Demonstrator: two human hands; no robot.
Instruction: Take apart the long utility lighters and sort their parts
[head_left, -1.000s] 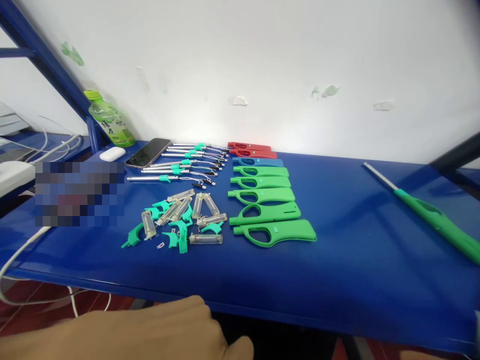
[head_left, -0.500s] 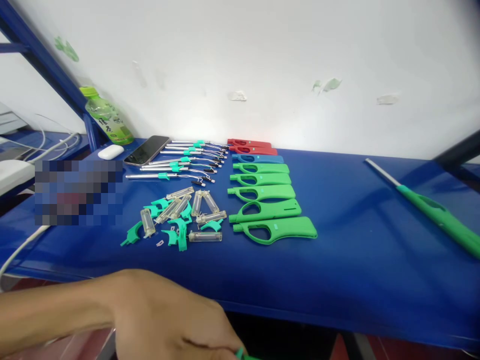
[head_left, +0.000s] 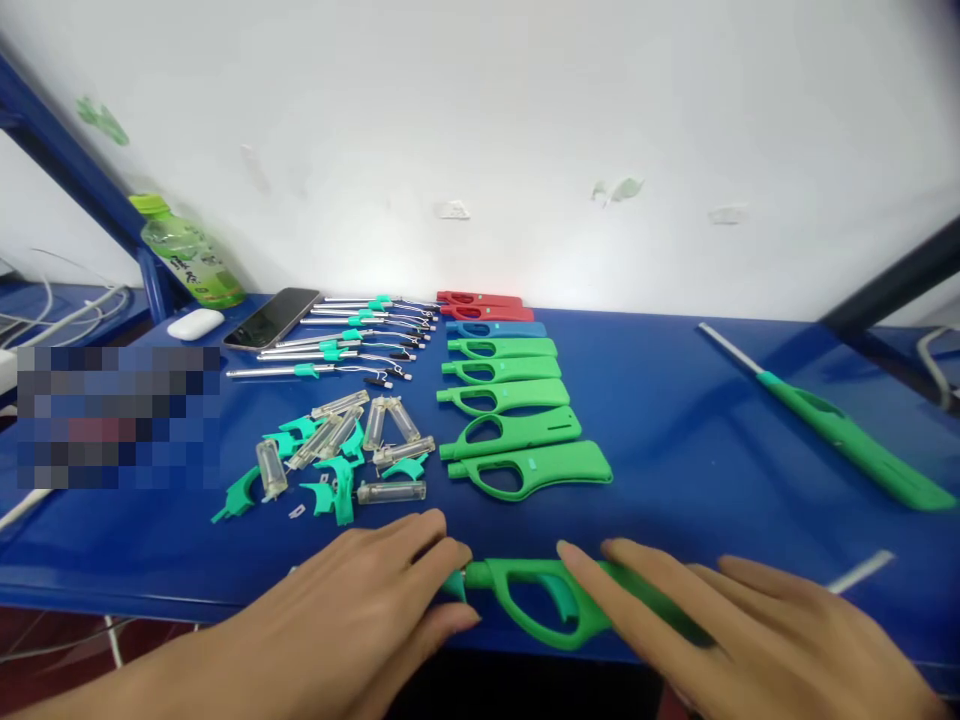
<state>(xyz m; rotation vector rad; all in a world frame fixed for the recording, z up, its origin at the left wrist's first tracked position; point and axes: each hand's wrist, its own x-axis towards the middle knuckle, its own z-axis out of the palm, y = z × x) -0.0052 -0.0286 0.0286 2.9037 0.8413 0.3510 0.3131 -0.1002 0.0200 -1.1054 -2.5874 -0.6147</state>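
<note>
A green gas lighter lies across both my hands at the table's front edge. Its looped trigger guard, with a teal trigger inside, shows between them. My left hand pinches the teal collar at the lighter's left end; most of the rod is hidden behind the fingers. Over the lighter's handle, my right hand curls its fingers and covers most of it. Just beyond lies a column of lighter casings: green casings, a blue one and red ones.
Clear fuel tanks and teal triggers lie in a loose pile. Behind them are metal rods with wires. A phone, white case and bottle stand back left. Another green lighter lies right.
My right hand has come into view over the lighter's handle. The lighter, barely visible before at the bottom edge, now shows in front of me. My left hand has risen, and the view has shifted right.
</note>
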